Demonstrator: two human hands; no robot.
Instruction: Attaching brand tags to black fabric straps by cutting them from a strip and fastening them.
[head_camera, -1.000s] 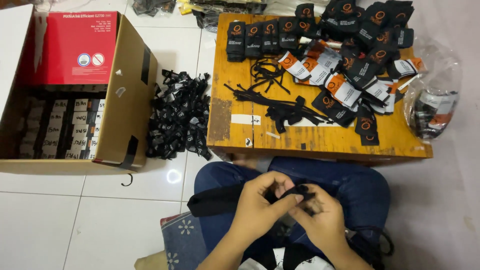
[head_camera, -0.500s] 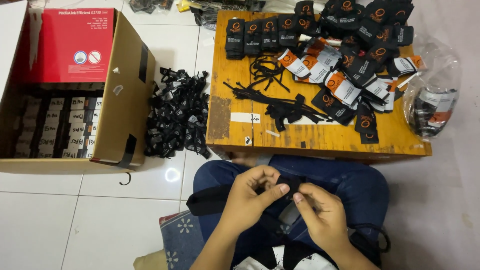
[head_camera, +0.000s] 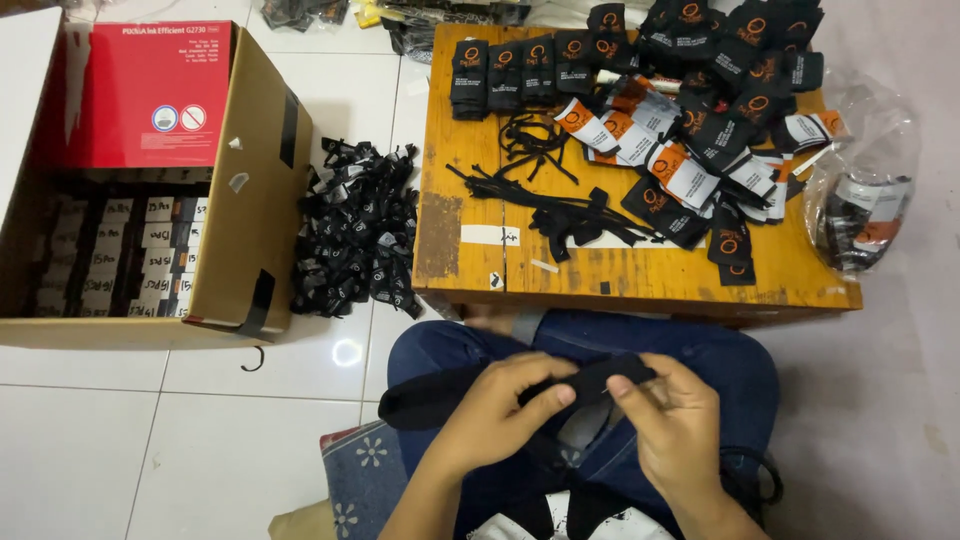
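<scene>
Two hands work over lap: left hand (head_camera: 505, 405) and right hand (head_camera: 672, 420) both pinched on black sock (head_camera: 520, 385), stretched flat between them. Step looks like straightening sock; next move probably needs even fold, steady grip. Floor white tile. Cardboard box (head_camera: 250, 190) at left, low wooden bench (head_camera: 470, 180) ahead, black tag pile (head_camera: 355, 235) between.

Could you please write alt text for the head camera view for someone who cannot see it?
A seated person's left hand and right hand hold a black sock over their lap. Ahead, a low wooden table bears labelled black socks; a cardboard box stands left.
</scene>
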